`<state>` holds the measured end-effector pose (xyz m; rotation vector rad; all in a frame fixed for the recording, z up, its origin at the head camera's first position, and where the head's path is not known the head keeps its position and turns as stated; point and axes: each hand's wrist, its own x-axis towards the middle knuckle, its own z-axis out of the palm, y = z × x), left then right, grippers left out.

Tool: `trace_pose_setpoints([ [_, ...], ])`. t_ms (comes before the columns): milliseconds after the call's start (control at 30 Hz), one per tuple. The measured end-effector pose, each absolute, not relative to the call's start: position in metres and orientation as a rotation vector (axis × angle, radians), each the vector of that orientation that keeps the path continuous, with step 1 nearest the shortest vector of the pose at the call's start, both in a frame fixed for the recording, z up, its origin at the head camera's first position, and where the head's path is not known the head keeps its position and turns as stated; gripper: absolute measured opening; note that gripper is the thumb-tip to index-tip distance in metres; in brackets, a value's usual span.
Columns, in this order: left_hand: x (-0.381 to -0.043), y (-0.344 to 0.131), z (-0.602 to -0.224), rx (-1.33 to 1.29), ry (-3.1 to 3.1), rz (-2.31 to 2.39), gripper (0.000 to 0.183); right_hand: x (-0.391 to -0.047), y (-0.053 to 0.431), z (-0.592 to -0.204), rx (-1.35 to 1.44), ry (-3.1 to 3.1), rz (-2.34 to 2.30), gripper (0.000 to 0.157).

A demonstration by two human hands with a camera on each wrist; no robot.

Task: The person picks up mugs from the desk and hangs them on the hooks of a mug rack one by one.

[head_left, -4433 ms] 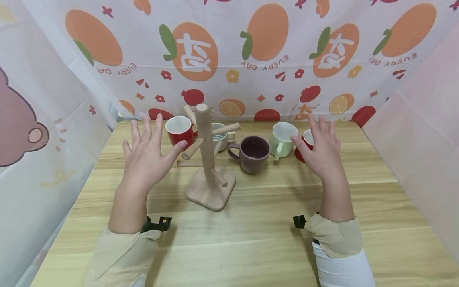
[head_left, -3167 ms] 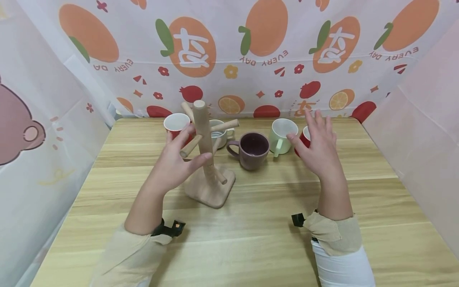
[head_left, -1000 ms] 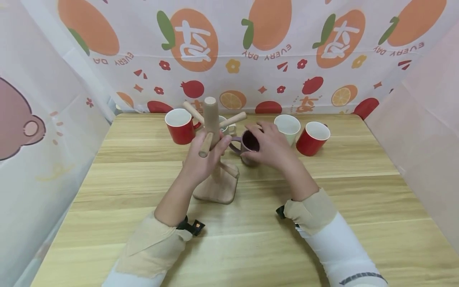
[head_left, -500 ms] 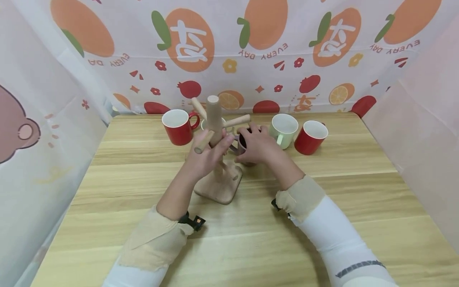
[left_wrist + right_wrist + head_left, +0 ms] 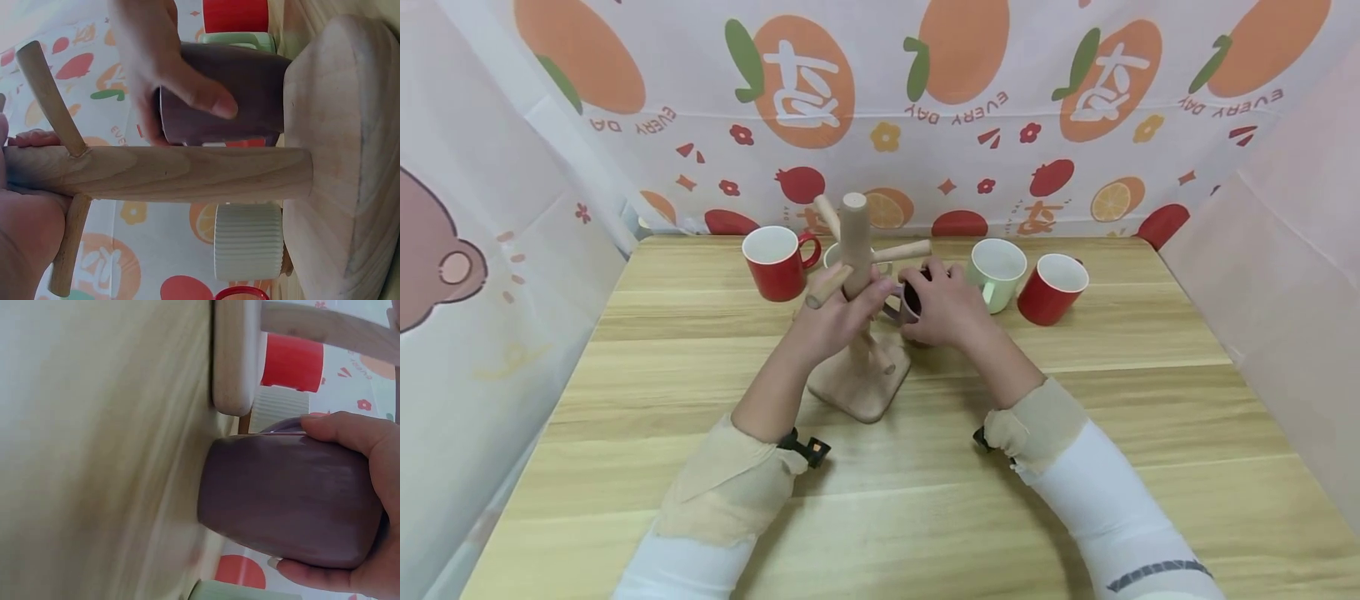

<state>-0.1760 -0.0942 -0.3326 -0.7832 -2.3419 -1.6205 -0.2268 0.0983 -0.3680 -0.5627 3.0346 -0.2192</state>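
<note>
Near the middle of the table stands a bare wooden mug tree (image 5: 855, 229) with several pegs and a rounded square base (image 5: 861, 385). My left hand (image 5: 841, 321) grips its post below the upper pegs. Just right of the post, my right hand (image 5: 953, 308) holds a purple mug (image 5: 287, 494) from above, thumb and fingers spread around its body near the rim. The mug is upright, its bottom close over the tabletop, and its handle (image 5: 891, 304) points left toward the post. In the left wrist view, the right thumb (image 5: 212, 100) lies against the mug's side.
A red mug (image 5: 775, 271) stands back left, and a ribbed white cup (image 5: 249, 242) is partly hidden behind the mug tree. Right of the purple mug are a pale green mug (image 5: 996, 271) and another red mug (image 5: 1051, 292). A fruit-printed curtain (image 5: 880, 100) hangs behind the table (image 5: 910, 525).
My left hand has come over to grip the post, and the mug tree has shifted right and turned. My right hand has moved left onto the purple mug, which has shifted slightly left.
</note>
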Motion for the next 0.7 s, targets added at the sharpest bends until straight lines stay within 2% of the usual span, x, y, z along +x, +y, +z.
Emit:
trace_pose_setpoints([
  [133, -0.181, -0.095, -0.330, -0.764, -2.444, -1.650, 0.025, -0.213, 0.107, -0.368, -0.630, 3.081, -0.254, 0.072],
  [300, -0.190, -0.100, -0.329, -0.834, -2.487, -1.675, 0.047, -0.195, 0.118, -0.366, -0.738, 3.164, -0.305, 0.069],
  [400, -0.194, -0.102, -0.329, -0.853, -2.495, -1.698, 0.046, -0.183, 0.125, -0.364, -0.756, 3.179, -0.379, 0.067],
  [600, -0.183, -0.101, -0.332, -0.694, -2.492, -1.739, 0.024, -0.161, 0.146, -0.362, -0.718, 3.154, -0.612, 0.069],
  [700, -0.169, -0.102, -0.335, -0.627, -2.342, -1.705, 0.034, -0.151, 0.155, -0.362, -0.731, 3.134, -0.734, 0.070],
])
